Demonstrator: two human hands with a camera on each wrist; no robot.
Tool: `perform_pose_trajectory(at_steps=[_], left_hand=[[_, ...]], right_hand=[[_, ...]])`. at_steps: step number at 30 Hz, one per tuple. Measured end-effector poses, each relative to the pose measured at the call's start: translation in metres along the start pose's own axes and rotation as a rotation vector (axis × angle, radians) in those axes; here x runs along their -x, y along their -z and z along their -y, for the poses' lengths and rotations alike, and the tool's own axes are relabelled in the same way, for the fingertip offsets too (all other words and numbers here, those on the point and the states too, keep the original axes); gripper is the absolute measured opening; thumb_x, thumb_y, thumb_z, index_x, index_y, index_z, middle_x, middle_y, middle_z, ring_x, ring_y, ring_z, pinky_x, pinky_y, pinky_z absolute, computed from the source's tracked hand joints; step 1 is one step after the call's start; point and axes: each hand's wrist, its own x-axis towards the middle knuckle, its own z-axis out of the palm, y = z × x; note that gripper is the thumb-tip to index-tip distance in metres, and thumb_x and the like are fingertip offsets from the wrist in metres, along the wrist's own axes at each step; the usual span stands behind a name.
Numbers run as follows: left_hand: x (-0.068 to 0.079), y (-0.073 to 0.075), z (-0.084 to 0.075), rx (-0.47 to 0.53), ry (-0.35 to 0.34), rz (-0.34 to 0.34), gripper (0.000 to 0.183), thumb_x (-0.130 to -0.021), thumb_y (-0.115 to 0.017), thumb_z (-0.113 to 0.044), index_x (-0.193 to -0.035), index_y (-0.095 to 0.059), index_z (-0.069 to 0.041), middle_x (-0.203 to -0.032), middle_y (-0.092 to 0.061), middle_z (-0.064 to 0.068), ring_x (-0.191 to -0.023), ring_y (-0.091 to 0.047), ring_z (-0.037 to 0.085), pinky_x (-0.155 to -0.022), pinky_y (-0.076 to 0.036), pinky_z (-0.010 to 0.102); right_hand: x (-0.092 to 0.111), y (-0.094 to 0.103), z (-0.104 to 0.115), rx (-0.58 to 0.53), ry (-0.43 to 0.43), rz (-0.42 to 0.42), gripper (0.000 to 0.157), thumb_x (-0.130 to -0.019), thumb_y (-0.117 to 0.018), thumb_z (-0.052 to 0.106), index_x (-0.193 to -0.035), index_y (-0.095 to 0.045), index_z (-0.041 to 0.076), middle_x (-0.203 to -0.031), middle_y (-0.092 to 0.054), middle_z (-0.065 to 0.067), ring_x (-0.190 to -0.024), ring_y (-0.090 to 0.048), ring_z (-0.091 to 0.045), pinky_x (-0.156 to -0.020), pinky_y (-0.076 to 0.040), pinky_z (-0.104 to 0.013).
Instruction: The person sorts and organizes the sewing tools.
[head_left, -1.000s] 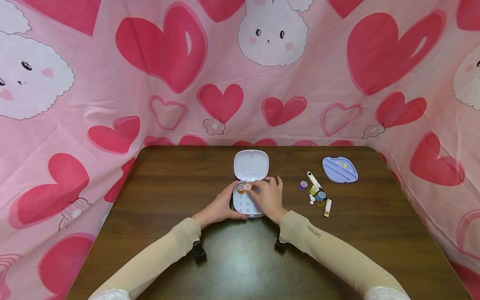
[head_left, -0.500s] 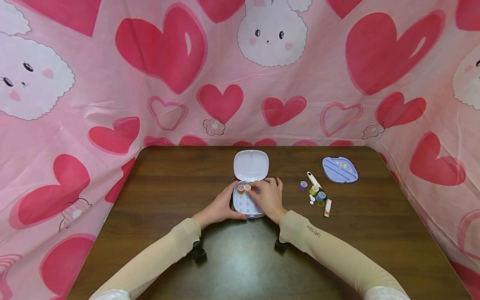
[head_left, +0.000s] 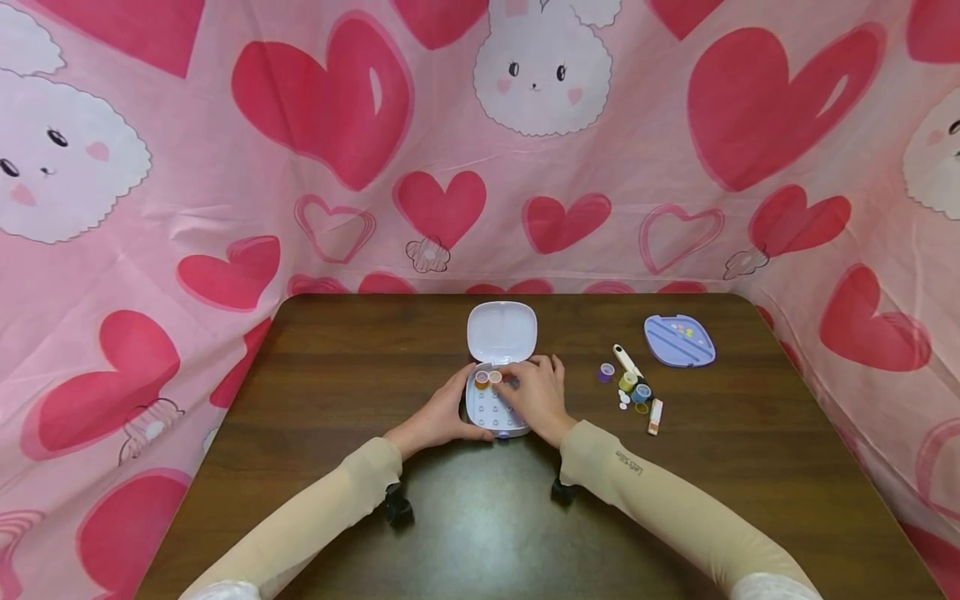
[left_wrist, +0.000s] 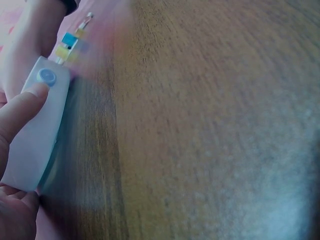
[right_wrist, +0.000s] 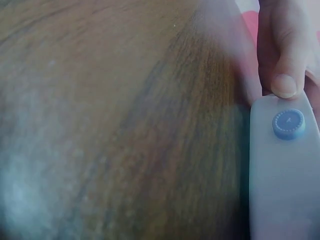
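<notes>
A small pale sewing box (head_left: pixel 487 410) lies open in the head view, its white lid (head_left: pixel 502 332) tipped back and rows of pegs inside. My left hand (head_left: pixel 441 414) grips its left side, thumb at the front edge near a round blue catch (left_wrist: pixel 46 76). Two thread spools stand side by side at the back of the box: an orange one (head_left: pixel 482 382) and a cream one (head_left: pixel 495 377). With thumb and forefinger, my right hand (head_left: pixel 536 396) pinches the cream spool from the right. That hand covers the box's back right part.
To the right lie a purple spool (head_left: pixel 606 372), a yellow spool (head_left: pixel 628 381), a blue spool (head_left: pixel 641 393), a white-handled tool (head_left: pixel 626 358), small white discs (head_left: pixel 624 400) and a short white-and-brown piece (head_left: pixel 656 416). Behind them is a blue tray (head_left: pixel 660 342) bearing small coloured bits.
</notes>
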Motion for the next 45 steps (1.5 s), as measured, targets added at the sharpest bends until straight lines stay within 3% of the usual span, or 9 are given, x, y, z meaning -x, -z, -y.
perform_pose_trajectory(at_steps=[12, 19, 31, 39, 45], left_hand=[[0.0, 0.001, -0.002, -0.006, 0.019, 0.001, 0.123, -0.072, -0.098, -0.031, -0.163, -0.021, -0.003, -0.161, -0.036, 0.018, -0.143, -0.043, 0.031, -0.12, -0.035, 0.051], [-0.001, 0.001, -0.003, -0.006, 0.02, 0.014, 0.123, -0.073, -0.097, -0.034, -0.164, -0.02, -0.005, -0.162, -0.036, 0.016, -0.145, -0.042, 0.03, -0.121, -0.034, 0.051], [0.0, 0.0, -0.003, 0.007, 0.036, 0.019, 0.124, -0.073, -0.097, -0.038, -0.164, -0.019, -0.006, -0.163, -0.035, 0.014, -0.146, -0.04, 0.029, -0.123, -0.031, 0.05], [0.001, 0.0, -0.004, 0.004, 0.05, 0.016, 0.123, -0.073, -0.097, -0.037, -0.164, -0.02, -0.007, -0.163, -0.035, 0.014, -0.146, -0.04, 0.028, -0.123, -0.03, 0.05], [0.003, 0.001, -0.006, 0.0, 0.056, 0.018, 0.122, -0.074, -0.096, -0.038, -0.164, -0.02, -0.009, -0.163, -0.034, 0.013, -0.146, -0.04, 0.028, -0.123, -0.03, 0.05]], right_hand=[[0.005, 0.01, -0.007, -0.012, 0.073, -0.069, 0.018, -0.091, -0.083, 0.025, -0.106, -0.082, 0.015, -0.104, -0.079, -0.004, -0.117, -0.056, -0.032, -0.12, -0.017, -0.065], [0.01, 0.02, -0.015, -0.018, 0.107, -0.109, 0.023, -0.09, -0.084, 0.025, -0.108, -0.082, 0.012, -0.106, -0.079, -0.004, -0.12, -0.058, -0.035, -0.118, -0.022, -0.067], [0.028, 0.045, -0.041, -0.098, 0.085, -0.089, 0.024, -0.092, -0.082, 0.024, -0.113, -0.08, 0.012, -0.111, -0.079, -0.006, -0.127, -0.054, -0.034, -0.12, -0.019, -0.065], [0.042, 0.061, -0.061, -0.138, 0.091, -0.162, 0.025, -0.088, -0.085, 0.018, -0.11, -0.08, 0.009, -0.107, -0.079, -0.008, -0.124, -0.053, -0.037, -0.11, -0.03, -0.061], [0.05, 0.068, -0.073, -0.143, 0.145, -0.274, 0.025, -0.082, -0.088, 0.011, -0.105, -0.08, 0.006, -0.099, -0.079, -0.01, -0.119, -0.056, -0.041, -0.106, -0.033, -0.061]])
